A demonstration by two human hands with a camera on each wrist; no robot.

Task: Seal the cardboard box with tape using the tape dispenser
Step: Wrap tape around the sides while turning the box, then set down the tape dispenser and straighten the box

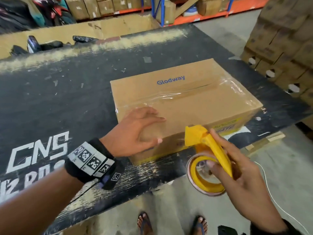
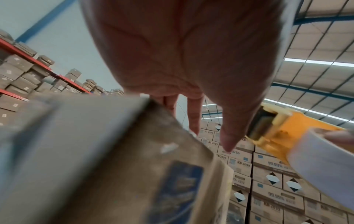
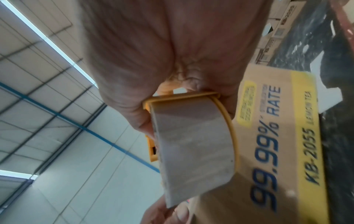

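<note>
A closed brown cardboard box (image 1: 183, 92) marked "Glodway" lies on the black table, with clear tape (image 1: 194, 94) running along its top seam. My left hand (image 1: 140, 128) rests on the box's near left corner, fingers straight over the top and thumb on the front face. My right hand (image 1: 237, 168) grips a yellow tape dispenser (image 1: 208, 150) holding a roll of clear tape (image 1: 203, 177). The dispenser's head is at the box's near top edge. The wrist views show the box (image 2: 95, 151), the dispenser (image 2: 272, 125), the roll (image 3: 193, 145) and the box's printed side (image 3: 277, 136).
The black table (image 1: 59, 99) is scuffed, with white lettering at its near left. A large open carton (image 1: 67, 34) with dark bags stands behind it. Stacked cartons (image 1: 288, 48) fill the right. Shelving racks (image 1: 152, 7) run along the back. My sandalled feet (image 1: 171, 223) stand on the floor below.
</note>
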